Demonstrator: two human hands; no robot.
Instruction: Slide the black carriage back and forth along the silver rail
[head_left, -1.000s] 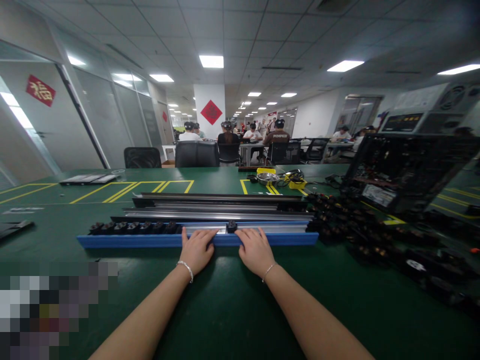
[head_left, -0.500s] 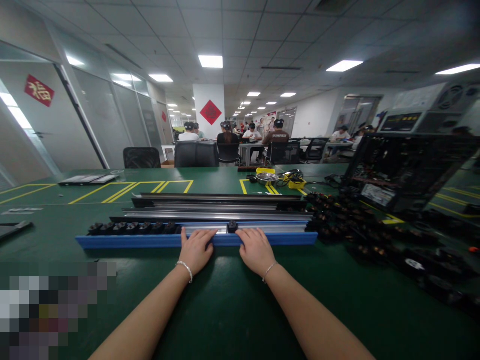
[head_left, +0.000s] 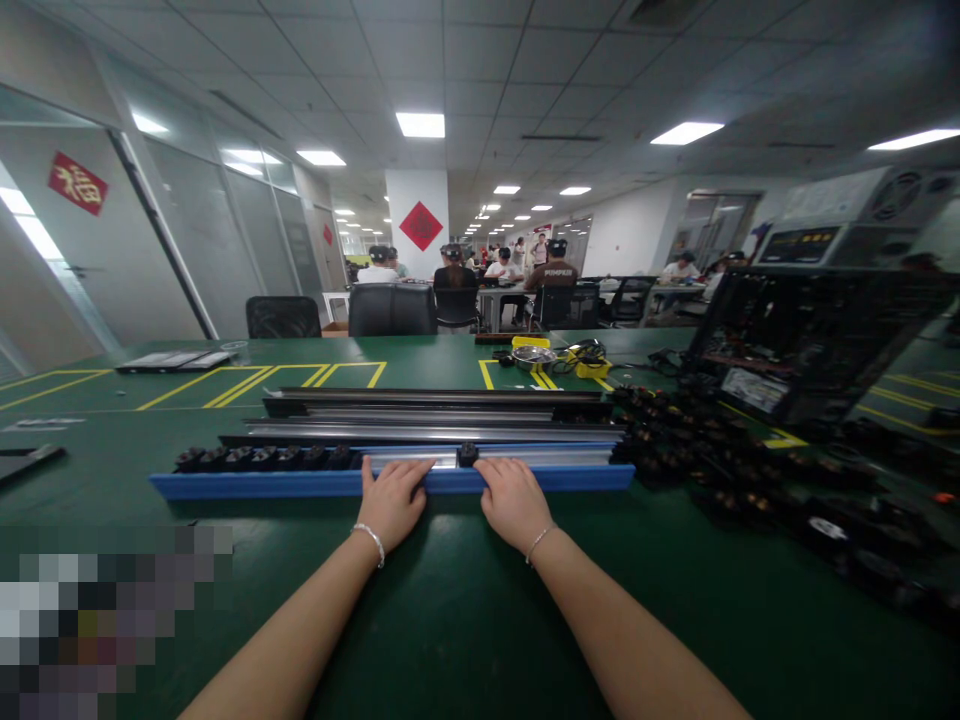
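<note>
A long blue rail (head_left: 259, 487) with a silvery inner channel lies across the green table in front of me. Several small black socket-like modules (head_left: 264, 459) stand in a row at its left end. One more black module (head_left: 468, 455) sits alone near the middle of the channel. My left hand (head_left: 394, 495) grips the rail's front wall left of that module, fingers over the top and thumb in front. On the other side, my right hand (head_left: 516, 500) holds the wall the same way, its fingertips close beside the lone module. Both hands' fingertips are partly hidden inside the channel.
Behind the blue rail lie several dark and silvery rails (head_left: 435, 430). A heap of black parts (head_left: 675, 430) spreads along the right, below an open computer case (head_left: 795, 340). Cables and a yellow-based item (head_left: 592, 360) are further back. A flat grey device (head_left: 176, 359) lies far left.
The lone black module sits very slightly further right in the channel. Both hands keep almost the same place on the blue rail.
</note>
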